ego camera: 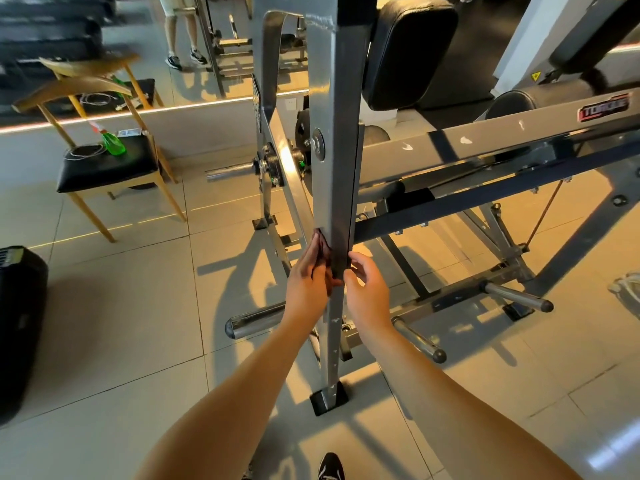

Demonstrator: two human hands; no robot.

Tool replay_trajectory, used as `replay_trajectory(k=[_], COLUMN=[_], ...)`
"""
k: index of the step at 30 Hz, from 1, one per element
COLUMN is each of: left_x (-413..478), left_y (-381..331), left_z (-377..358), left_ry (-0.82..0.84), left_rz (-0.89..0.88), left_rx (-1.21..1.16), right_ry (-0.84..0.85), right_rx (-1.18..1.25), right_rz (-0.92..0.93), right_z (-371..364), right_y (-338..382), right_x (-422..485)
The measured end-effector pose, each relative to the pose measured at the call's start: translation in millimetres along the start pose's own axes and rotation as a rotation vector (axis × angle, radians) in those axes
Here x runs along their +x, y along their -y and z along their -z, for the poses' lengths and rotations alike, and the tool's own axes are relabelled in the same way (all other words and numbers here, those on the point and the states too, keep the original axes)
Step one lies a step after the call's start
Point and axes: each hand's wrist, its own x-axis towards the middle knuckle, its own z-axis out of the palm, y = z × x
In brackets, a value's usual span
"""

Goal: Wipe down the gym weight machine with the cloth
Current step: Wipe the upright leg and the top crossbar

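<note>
A grey steel weight machine fills the middle and right of the head view; its upright post (334,161) runs down to a black foot on the tiled floor. A dark cloth (325,251) is wrapped around the post's lower part. My left hand (308,282) presses the cloth against the post's left side, fingers pointing up. My right hand (367,289) is on the post's right side with curled fingers pinching the cloth's edge. Most of the cloth is hidden behind the post and my hands.
A wooden chair (107,168) at the left carries a green spray bottle (112,142) and a cable. Chrome weight pegs (516,297) stick out low near my hands. A black object (19,327) stands at the left edge. My shoe (330,467) shows at the bottom.
</note>
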Motion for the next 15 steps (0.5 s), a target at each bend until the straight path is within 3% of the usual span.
replay_trajectory(k=[2,5,9,12,15], left_x=[1.5,-6.2,-26.9,-23.2,-0.5], left_y=[3.5,19.0,31.6,14.1,-8.8], left_z=[1.3,1.8,2.9,2.1,1.0], left_ry=[0.033,0.053,0.126,0.101,0.021], left_rz=[0.001,-0.106,-0.153,-0.114,0.031], left_rx=[0.013,0.320,0.384,0.296,0.008], right_ry=[0.007,0.036,0.021,-0.012,-0.045], right_rx=[0.009,-0.003,0.020,0.028,0.045], right_rz=[-0.017,-0.050,-0.060,-0.051,-0.001], right_z=[-1.8,-5.3,-8.2,-8.8,-6.3], right_y=[-1.8,-5.3,-6.7,-1.5,6.7], right_x=[-1.8,-8.1,-11.0,-8.0,-3.0])
